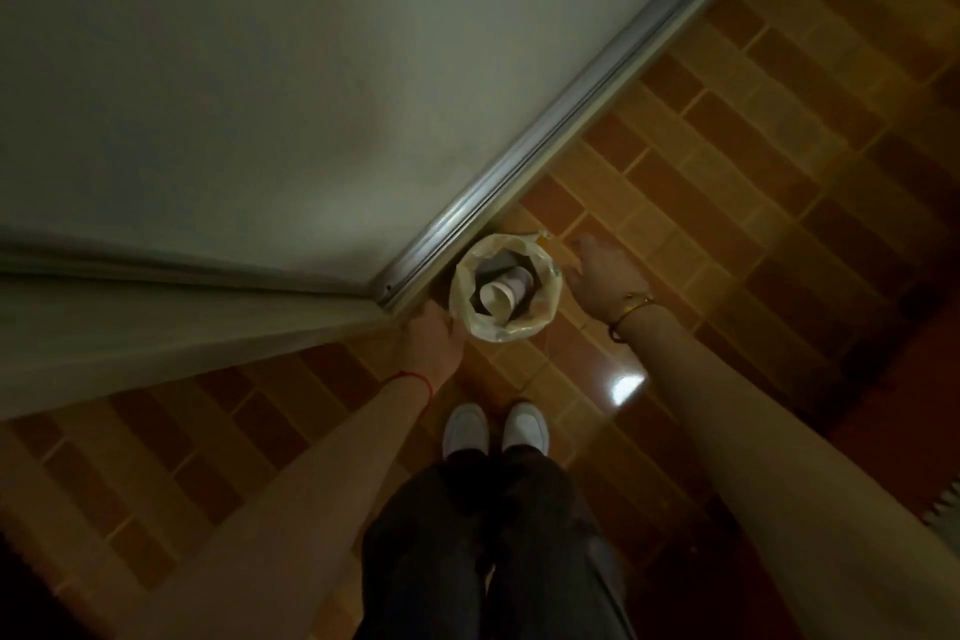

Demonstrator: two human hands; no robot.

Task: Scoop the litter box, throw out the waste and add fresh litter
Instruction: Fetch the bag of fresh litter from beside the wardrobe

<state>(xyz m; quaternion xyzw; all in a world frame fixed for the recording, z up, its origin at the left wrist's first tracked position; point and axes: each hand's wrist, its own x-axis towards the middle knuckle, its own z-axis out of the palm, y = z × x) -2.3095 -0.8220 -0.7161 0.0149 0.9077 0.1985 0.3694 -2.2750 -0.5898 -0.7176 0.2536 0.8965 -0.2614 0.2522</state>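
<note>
Had the left hand [431, 340] against the left side of the bag-lined waste bin [549, 309]; could not tell whether gripping, fingertips hidden at its rim. Held the right hand [602, 281] open, fingers spread, just beside the bin's right rim. Saw the bin on the tiled floor [727, 172], against the metal door rail [519, 161], a rolled paper cup [504, 299] inside.

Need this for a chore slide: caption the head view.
Left hand and right hand flank a bag-lined waste bin holding a pale paper tube, on brick-patterned floor beside a metal track.
</note>
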